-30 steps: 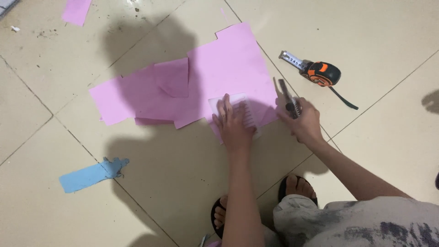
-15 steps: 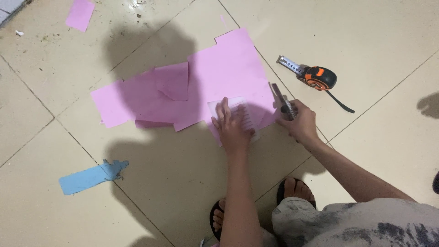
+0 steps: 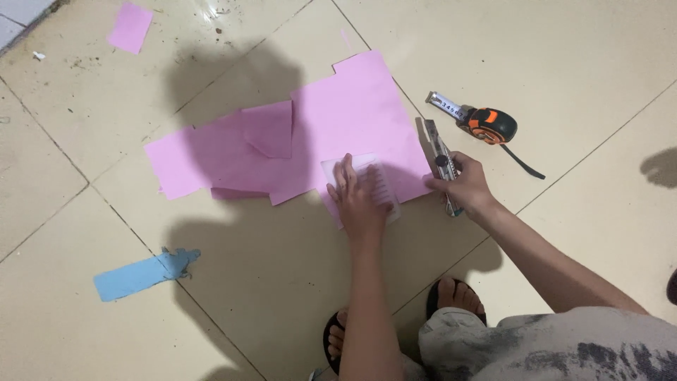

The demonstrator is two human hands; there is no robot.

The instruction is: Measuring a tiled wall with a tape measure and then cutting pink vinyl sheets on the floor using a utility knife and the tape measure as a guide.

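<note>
Left hand (image 3: 360, 200) lies flat, fingers spread, pressing a small translucent plastic sheet with ruled lines (image 3: 381, 185) onto the big pink paper sheet with a notched upper edge (image 3: 352, 120), while the right hand (image 3: 462, 185) is closed around a grey utility knife (image 3: 441, 159) just off the paper's right edge, its tip pointing away from me along that edge. From where I watch, the cutting looks partly done: several smaller pink paper pieces (image 3: 226, 152) overlap to the left of the big sheet, one folded piece on top, and the blade is not in the paper now, so I judge at least one more cut is left under the plastic guide. Everything sits on the cream tiled floor (image 3: 564, 56). A light blue paper strip with a ragged end (image 3: 144, 271) lies well apart at lower left, and a stray pink paper scrap (image 3: 130, 27) at upper left. An orange-and-black tape measure with its blade partly out (image 3: 483, 121) rests near the knife. I see no packages, labels or signs.
</note>
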